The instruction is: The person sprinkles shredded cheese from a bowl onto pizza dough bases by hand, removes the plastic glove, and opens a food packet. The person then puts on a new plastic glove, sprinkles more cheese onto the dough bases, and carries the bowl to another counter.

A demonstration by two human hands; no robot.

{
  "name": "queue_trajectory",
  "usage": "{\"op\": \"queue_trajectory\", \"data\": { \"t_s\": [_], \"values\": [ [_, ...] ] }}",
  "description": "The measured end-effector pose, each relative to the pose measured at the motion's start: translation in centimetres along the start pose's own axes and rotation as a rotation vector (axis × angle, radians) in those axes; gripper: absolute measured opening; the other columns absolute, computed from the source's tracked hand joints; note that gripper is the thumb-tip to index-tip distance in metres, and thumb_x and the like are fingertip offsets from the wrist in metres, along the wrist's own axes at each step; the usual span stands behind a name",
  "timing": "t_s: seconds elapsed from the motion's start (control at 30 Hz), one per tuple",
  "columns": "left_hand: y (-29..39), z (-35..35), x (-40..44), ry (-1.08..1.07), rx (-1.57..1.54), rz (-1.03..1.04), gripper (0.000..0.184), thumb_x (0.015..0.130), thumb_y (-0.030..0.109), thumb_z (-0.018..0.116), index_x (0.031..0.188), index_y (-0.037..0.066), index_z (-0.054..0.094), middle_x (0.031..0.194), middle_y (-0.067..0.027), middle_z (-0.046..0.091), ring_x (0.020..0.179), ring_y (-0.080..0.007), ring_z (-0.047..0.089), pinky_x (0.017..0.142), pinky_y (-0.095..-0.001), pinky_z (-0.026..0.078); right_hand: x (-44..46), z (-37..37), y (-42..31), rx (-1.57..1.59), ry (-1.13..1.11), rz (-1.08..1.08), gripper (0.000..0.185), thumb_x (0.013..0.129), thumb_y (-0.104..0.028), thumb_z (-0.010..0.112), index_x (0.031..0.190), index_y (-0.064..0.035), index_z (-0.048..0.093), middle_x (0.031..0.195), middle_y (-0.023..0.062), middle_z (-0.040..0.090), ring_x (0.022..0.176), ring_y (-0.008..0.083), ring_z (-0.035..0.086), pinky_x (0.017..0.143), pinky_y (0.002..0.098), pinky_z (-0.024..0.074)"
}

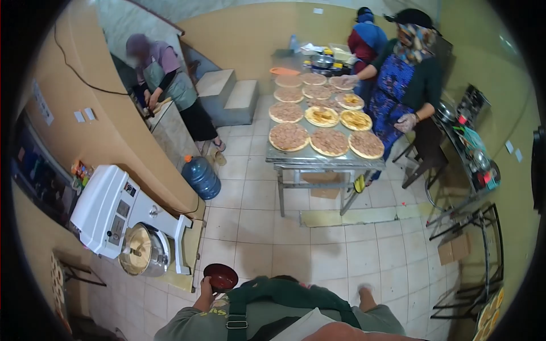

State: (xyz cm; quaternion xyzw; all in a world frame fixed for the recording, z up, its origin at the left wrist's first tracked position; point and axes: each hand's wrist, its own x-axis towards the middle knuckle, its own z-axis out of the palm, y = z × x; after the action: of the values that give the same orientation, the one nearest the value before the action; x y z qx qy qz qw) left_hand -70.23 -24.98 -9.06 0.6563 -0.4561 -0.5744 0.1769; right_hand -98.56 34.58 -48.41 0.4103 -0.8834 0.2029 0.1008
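My left hand (208,286) grips the rim of a dark red bowl (221,277), tilted so its inside shows, at the bottom of the view. Beside it to the left stands a white dough mixer (103,211) with a steel bowl (160,254) holding pale dough. What seems to be my right hand (364,292) extends past a green sleeve over the tiled floor, with no object discernible in it. Its fingers are too small and unclear to read.
Ahead, a metal table (324,161) bears several topped flatbreads (289,137). One person (402,79) in gloves works beside it; another (365,42) stands behind. At left, a person (162,74) works at a counter. A blue water jug (201,178) stands on the floor.
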Motion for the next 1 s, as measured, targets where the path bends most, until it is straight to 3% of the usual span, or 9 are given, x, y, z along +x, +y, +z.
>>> {"op": "queue_trajectory", "data": {
  "t_s": [0.07, 0.13, 0.33, 0.4, 0.47, 0.57, 0.7, 0.77, 1.0],
  "values": [
    [-1.1, -0.2, 3.5, -0.158, -0.194, -0.088, 0.048, 0.066, 0.038, 0.049, 0.107, 0.016, 0.038, 0.108, -0.0079, 0.04, 0.093, -0.0261, 0.045, 0.072, -0.0441, 0.038, 19.1, 7.2, 3.7, -0.1, -0.41, 0.09, 0.031, 0.07, -0.026, 0.053, 0.094, -0.0079, 0.057, 0.101, 0.0138, 0.053, 0.095, 0.0268, 0.05, 0.079, 0.0385, 0.0397],
    [-1.6, -0.1, 6.2, -0.132, -0.246, -0.112, 0.047, 0.066, 0.039, 0.048, 0.107, 0.016, 0.038, 0.108, -0.0077, 0.04, 0.093, -0.0259, 0.046, 0.073, -0.0438, 0.038, 35.6, -1.1, -6.5, -0.221, -0.812, 0.17, 0.022, 0.073, -0.022, 0.049, 0.082, -0.0067, 0.061, 0.087, 0.0136, 0.06, 0.084, 0.025, 0.057, 0.069, 0.0376, 0.0453],
    [1.0, -0.3, 16.0, -0.09, -0.486, -0.148, 0.047, 0.066, 0.04, 0.047, 0.107, 0.017, 0.04, 0.108, -0.0066, 0.042, 0.093, -0.0244, 0.046, 0.075, -0.042, 0.036, 55.6, 7.5, -25.5, 0.516, -1.054, 0.322, 0.029, 0.075, -0.024, 0.048, 0.095, -0.0055, 0.057, 0.09, 0.0092, 0.059, 0.076, 0.0175, 0.055, 0.066, 0.0317, 0.0432],
    [3.0, -1.7, 19.7, -0.094, -0.562, -0.148, 0.046, 0.066, 0.04, 0.046, 0.106, 0.018, 0.04, 0.108, -0.0063, 0.043, 0.093, -0.024, 0.046, 0.076, -0.0414, 0.036, 61.8, 6.7, -33.0, 0.394, -1.184, -0.428, 0.034, 0.078, -0.03, 0.044, 0.099, -0.0065, 0.056, 0.092, 0.0085, 0.058, 0.083, 0.017, 0.053, 0.074, 0.0323, 0.0415],
    [6.7, -1.9, 23.6, -0.1, -0.614, -0.168, 0.046, 0.066, 0.041, 0.046, 0.106, 0.018, 0.041, 0.108, -0.0059, 0.044, 0.093, -0.0235, 0.046, 0.077, -0.0408, 0.035, 66.2, 8.4, -39.2, 0.59, -1.411, -0.401, 0.037, 0.08, -0.035, 0.042, 0.103, -0.009, 0.054, 0.099, 0.0095, 0.056, 0.088, 0.0202, 0.053, 0.079, 0.0332, 0.0393],
    [12.8, -0.4, 28.7, -0.137, -0.643, -0.202, 0.046, 0.067, 0.041, 0.045, 0.106, 0.019, 0.042, 0.108, -0.0054, 0.045, 0.094, -0.0228, 0.047, 0.078, -0.0399, 0.035, 77.5, -4.0, -49.9, 0.367, -1.448, -0.296, 0.038, 0.079, -0.031, 0.042, 0.11, -0.0102, 0.049, 0.107, 0.0116, 0.052, 0.1, 0.0269, 0.048, 0.085, 0.032, 0.0359],
    [22.1, 4.7, 36.0, -0.188, -0.634, -0.302, 0.044, 0.067, 0.042, 0.045, 0.105, 0.02, 0.044, 0.107, -0.0047, 0.046, 0.095, -0.0215, 0.046, 0.081, -0.0395, 0.034, 83.8, 4.7, -46.5, 0.5, -1.298, -0.175, 0.04, 0.08, -0.039, 0.042, 0.108, -0.0106, 0.05, 0.103, 0.0061, 0.055, 0.087, 0.0193, 0.054, 0.076, 0.0271, 0.0412],
    [29.0, 10.1, 39.6, -0.192, -0.583, -0.361, 0.043, 0.067, 0.041, 0.046, 0.105, 0.02, 0.044, 0.107, -0.0045, 0.046, 0.096, -0.021, 0.046, 0.082, -0.0401, 0.033, 87.7, 8.0, -44.2, 0.426, -0.64, -0.773, 0.041, 0.079, -0.037, 0.047, 0.113, -0.0146, 0.046, 0.098, 0.0041, 0.057, 0.083, 0.0154, 0.055, 0.073, 0.0232, 0.0425],
    [49.6, 24.6, 47.8, -0.765, -0.393, -0.192, 0.045, 0.074, 0.037, 0.049, 0.111, 0.011, 0.043, 0.112, -0.0075, 0.046, 0.1, -0.0224, 0.044, 0.086, -0.0437, 0.031, 107.6, 6.7, -46.1, 1.105, -0.614, 0.469, 0.04, 0.076, -0.031, 0.054, 0.113, -0.0203, 0.045, 0.091, 0.0048, 0.057, 0.073, 0.0138, 0.056, 0.059, 0.024, 0.0463]
  ]
}}
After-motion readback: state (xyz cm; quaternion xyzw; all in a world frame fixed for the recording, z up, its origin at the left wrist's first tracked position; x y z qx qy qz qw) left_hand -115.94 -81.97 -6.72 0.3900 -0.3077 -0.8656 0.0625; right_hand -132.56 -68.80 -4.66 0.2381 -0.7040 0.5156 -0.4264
